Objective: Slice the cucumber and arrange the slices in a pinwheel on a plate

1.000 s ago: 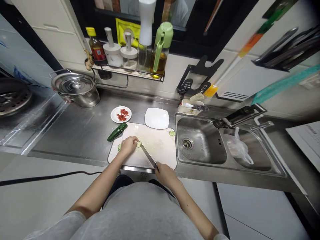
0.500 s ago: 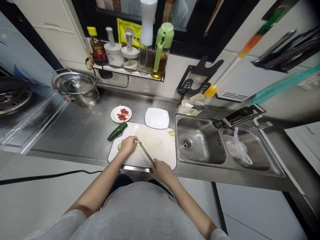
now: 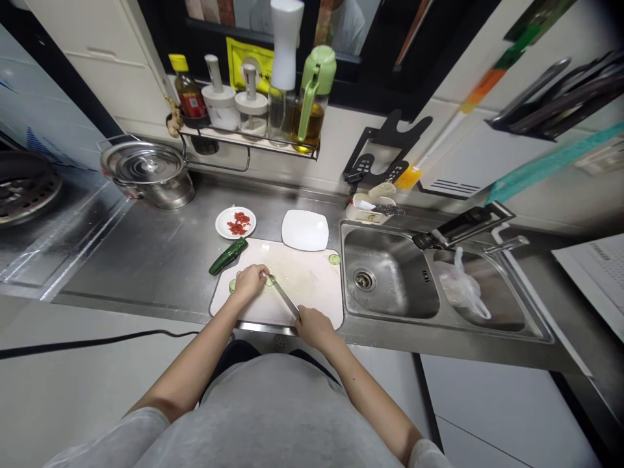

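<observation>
My left hand [image 3: 252, 281] is closed over the left half of the white cutting board [image 3: 312, 302]. Its pinched fingertips are at the edge of a thin cucumber slice [image 3: 271, 281]. In my right hand [image 3: 316, 327] is the handle of a knife [image 3: 284, 295], its blade angled up and left so that the tip reaches the slice. Another cucumber piece [image 3: 233, 286] shows just left of my left hand, partly hidden. More slices [image 3: 334, 259] lie at the board's upper right corner. A dark green cucumber [image 3: 229, 256] rests across the board's upper left edge.
Behind the board stand a small plate [image 3: 225, 226] with chopped red bits and a bare white plate [image 3: 305, 230]. A double sink [image 3: 390, 276] with a plastic bag [image 3: 459, 286] is on the right. A lidded steel pot [image 3: 168, 188] stands left, below a condiment shelf [image 3: 234, 133].
Hardly anything differs. The whole view has shifted very slightly; both hands, the knife and the cucumber slice keep their places on the board.
</observation>
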`<state>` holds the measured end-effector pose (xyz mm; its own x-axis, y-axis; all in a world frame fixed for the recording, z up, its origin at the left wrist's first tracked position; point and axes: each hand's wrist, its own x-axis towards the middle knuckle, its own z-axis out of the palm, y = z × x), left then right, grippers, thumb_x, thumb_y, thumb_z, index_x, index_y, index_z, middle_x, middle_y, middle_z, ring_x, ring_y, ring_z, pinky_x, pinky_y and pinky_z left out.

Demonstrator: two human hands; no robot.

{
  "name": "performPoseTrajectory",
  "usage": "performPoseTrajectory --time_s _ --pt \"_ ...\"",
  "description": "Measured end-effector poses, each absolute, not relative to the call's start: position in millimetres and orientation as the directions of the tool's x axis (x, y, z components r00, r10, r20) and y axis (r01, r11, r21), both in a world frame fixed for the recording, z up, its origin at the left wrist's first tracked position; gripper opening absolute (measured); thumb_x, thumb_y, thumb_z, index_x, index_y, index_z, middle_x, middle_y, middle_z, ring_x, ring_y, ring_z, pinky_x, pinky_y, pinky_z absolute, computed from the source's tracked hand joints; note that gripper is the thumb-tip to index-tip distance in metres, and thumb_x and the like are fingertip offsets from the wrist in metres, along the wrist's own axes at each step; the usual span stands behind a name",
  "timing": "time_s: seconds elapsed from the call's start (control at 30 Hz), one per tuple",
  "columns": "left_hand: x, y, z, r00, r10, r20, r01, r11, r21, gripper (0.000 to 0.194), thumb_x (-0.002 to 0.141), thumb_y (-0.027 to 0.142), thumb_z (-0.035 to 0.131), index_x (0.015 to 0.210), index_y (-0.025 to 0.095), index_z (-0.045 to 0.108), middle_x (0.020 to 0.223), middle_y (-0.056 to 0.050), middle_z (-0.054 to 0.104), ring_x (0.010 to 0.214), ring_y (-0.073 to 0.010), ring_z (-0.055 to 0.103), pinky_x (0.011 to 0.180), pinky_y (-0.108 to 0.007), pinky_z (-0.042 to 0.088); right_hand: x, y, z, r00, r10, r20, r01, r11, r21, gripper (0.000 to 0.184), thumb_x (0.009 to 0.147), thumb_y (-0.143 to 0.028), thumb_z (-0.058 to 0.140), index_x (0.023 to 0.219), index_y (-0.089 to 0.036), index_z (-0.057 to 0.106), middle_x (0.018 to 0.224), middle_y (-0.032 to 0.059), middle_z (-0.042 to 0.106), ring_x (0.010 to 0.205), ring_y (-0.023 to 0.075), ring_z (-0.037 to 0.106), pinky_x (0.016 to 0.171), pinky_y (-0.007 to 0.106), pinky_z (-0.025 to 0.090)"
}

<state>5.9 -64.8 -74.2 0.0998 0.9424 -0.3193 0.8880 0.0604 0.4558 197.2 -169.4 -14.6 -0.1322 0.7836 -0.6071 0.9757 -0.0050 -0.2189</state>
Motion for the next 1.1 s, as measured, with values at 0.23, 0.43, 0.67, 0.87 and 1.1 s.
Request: performPoseTrajectory --time_s 0.23,0.43,0.67,0.87,1.1 --pt "6.3 -64.4 -74.3 0.092 0.937 -0.337 0.896 0.07 0.439 0.025 0.08 0.02 0.052 0.099 0.03 0.066 0.099 -0.001 0.069 0.098 -0.0218 0.06 0.088 -0.035 0.04 197.7 -168.3 -13.4 -0.132 0.787 -0.603 0.976 -0.005 -0.219 0.028 0.089 -0.022 0.038 0.108 -0.016 0.058 0.101 0.0144 0.068 0.093 0.0266 0.064 0.068 0.032 0.04" --pt "11.3 -65.5 -73.9 0.084 0.95 -0.3 0.91 0.049 0.411 0.025 0.079 0.017 0.051 0.098 0.027 0.065 0.105 -0.004 0.066 0.1 -0.0228 0.058 0.088 -0.036 0.039 200.3 -173.7 -16.6 -0.122 0.813 -0.569 0.98 0.01 -0.196 0.028 0.09 -0.022 0.038 0.107 -0.017 0.059 0.099 0.0137 0.068 0.091 0.0242 0.064 0.068 0.029 0.038" --pt "18.2 -77.1 -71.1 0.054 0.978 -0.204 0.884 0.048 0.465 0.019 0.08 0.012 0.049 0.087 0.023 0.063 0.097 -0.004 0.068 0.095 -0.0212 0.059 0.082 -0.033 0.036 232.9 -189.5 -20.1 -0.076 0.874 -0.48 0.979 -0.026 -0.203 0.026 0.094 -0.033 0.038 0.102 -0.02 0.06 0.09 0.0087 0.07 0.084 0.0194 0.063 0.063 0.025 0.03" --pt "20.1 -83.6 -65.9 0.038 0.983 -0.179 0.849 0.063 0.525 0.02 0.079 0.008 0.049 0.086 0.022 0.062 0.093 -0.002 0.069 0.092 -0.0192 0.06 0.083 -0.032 0.035 263.1 -183.7 -34.1 0.099 0.921 -0.376 0.944 -0.207 -0.259 0.032 0.093 -0.037 0.037 0.101 -0.017 0.061 0.088 0.0096 0.07 0.083 0.0204 0.063 0.064 0.024 0.033" --pt "-17.7 -87.9 -56.1 -0.005 0.972 -0.234 0.712 0.168 0.682 0.01 0.077 0.03 0.063 0.085 0.023 0.063 0.086 0.002 0.069 0.08 -0.0138 0.061 0.074 -0.026 0.04 289.7 -168.2 -56.6 0.258 0.924 -0.281 0.843 -0.358 -0.401 0.038 0.085 -0.04 0.04 0.095 -0.015 0.066 0.085 0.012 0.07 0.082 0.0242 0.063 0.069 0.028 0.042"
